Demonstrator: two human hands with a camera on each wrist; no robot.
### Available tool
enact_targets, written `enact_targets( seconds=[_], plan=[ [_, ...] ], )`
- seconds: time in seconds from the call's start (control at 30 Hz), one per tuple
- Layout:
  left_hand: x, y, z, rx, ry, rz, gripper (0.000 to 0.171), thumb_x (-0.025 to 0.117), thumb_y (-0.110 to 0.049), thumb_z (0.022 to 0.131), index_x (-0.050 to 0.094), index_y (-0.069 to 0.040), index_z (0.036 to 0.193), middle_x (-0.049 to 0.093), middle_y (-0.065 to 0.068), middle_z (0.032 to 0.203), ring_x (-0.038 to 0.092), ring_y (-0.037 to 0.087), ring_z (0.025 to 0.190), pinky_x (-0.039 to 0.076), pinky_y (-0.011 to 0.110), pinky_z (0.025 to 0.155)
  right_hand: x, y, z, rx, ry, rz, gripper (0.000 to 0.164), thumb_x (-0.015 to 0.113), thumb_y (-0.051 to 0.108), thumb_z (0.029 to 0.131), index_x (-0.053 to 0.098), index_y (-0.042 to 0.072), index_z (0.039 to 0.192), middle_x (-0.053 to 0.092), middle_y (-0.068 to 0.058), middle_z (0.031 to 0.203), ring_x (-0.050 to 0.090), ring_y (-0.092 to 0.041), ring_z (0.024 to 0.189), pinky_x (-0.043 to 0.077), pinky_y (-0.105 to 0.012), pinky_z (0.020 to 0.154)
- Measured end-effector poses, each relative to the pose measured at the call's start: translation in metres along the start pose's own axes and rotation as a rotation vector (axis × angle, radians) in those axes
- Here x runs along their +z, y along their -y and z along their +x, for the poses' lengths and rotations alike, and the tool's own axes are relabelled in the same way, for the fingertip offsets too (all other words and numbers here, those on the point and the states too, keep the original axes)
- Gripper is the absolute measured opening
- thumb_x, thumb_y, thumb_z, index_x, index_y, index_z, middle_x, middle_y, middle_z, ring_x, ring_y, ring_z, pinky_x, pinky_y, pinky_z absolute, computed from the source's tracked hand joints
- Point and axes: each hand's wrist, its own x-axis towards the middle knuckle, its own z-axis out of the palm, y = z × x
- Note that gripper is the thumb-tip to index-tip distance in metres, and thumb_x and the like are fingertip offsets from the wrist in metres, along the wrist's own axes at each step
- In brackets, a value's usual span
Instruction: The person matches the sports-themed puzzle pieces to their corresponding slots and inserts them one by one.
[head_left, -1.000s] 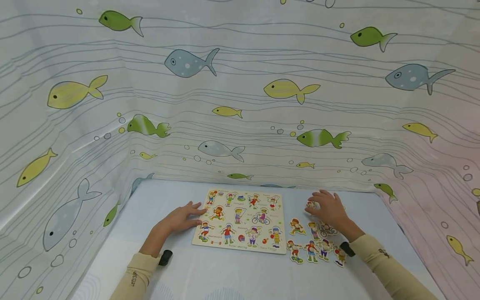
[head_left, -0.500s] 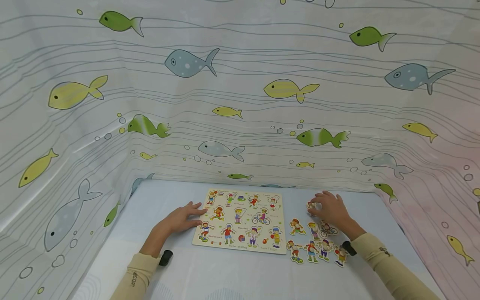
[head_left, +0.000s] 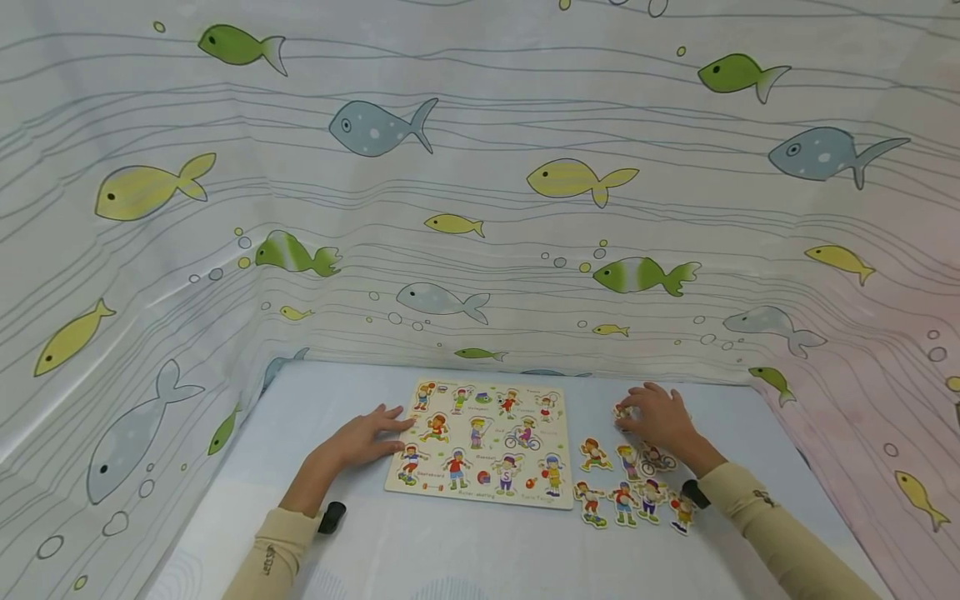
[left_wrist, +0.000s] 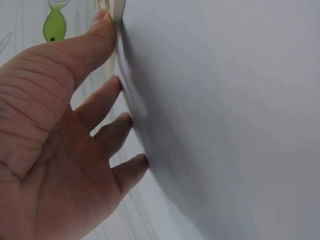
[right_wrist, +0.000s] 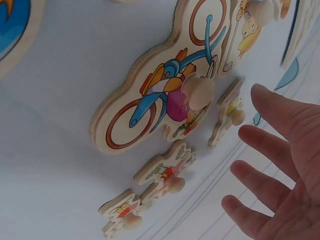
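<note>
Head view: our left hand (head_left: 369,437) touched the left edge of the puzzle board (head_left: 492,447), fingers apart; our right hand (head_left: 660,417), fingers spread and empty, was over loose pieces (head_left: 651,502) right of the board. We read piece-picking; next likely called for pinching a knob (right_wrist: 198,93).

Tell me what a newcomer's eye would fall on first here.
Probably the fish-print backdrop, which fills most of the head view. Next would come the puzzle board on the table, the left hand at its left edge, and the loose cut-out figures to its right, by the right hand. In the right wrist view, the bicycle piece stands out.
</note>
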Motion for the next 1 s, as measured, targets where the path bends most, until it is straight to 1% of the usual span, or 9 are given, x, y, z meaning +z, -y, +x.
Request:
enact_targets(
  seconds=[0.23,0.5,0.67,0.83,1.0],
  plan=[
    [-0.001,-0.001,-0.001,-0.012,-0.007,-0.001,0.051,0.068,-0.037,0.092,0.061,-0.012,0.136,0.041,0.018,0.151,0.024,0.049,0.142,0.023,0.067,0.108,0.002,-0.005,0.003,0.004,0.023,-0.021,0.028,0.080,0.033,0.083,0.078,0.014,0.103,0.060,-0.022,0.131,0.038,-0.051,0.132,0.020,-0.079,0.099],
    [0.002,0.002,0.001,-0.001,-0.007,-0.003,0.051,0.068,-0.037,0.092,0.060,-0.013,0.137,0.041,0.018,0.151,0.024,0.049,0.142,0.023,0.068,0.108,0.007,-0.006,0.004,-0.012,0.013,-0.018,0.024,0.078,0.028,0.085,0.078,0.014,0.104,0.061,-0.021,0.130,0.038,-0.051,0.132,0.021,-0.079,0.099],
    [0.002,0.003,0.001,0.003,-0.005,-0.001,0.052,0.068,-0.038,0.092,0.060,-0.013,0.137,0.041,0.017,0.152,0.024,0.049,0.141,0.023,0.069,0.107,0.009,-0.007,0.004,-0.021,0.002,-0.023,0.019,0.077,0.023,0.086,0.078,0.014,0.103,0.062,-0.020,0.129,0.039,-0.050,0.131,0.022,-0.079,0.098],
    [0.002,0.003,0.001,0.003,-0.003,0.006,0.052,0.067,-0.039,0.093,0.060,-0.013,0.137,0.040,0.017,0.152,0.024,0.048,0.142,0.022,0.070,0.107,0.011,-0.007,0.004,-0.026,-0.003,-0.012,0.016,0.077,0.021,0.087,0.079,0.014,0.101,0.063,-0.019,0.127,0.040,-0.050,0.131,0.021,-0.079,0.098],
    [0.001,0.001,0.000,0.001,-0.005,0.002,0.051,0.068,-0.036,0.093,0.060,-0.012,0.138,0.040,0.017,0.152,0.024,0.048,0.142,0.023,0.068,0.108,0.011,-0.007,0.004,-0.023,-0.014,0.002,0.015,0.077,0.019,0.086,0.079,0.013,0.100,0.063,-0.020,0.127,0.040,-0.050,0.131,0.021,-0.079,0.099]
  ],
)
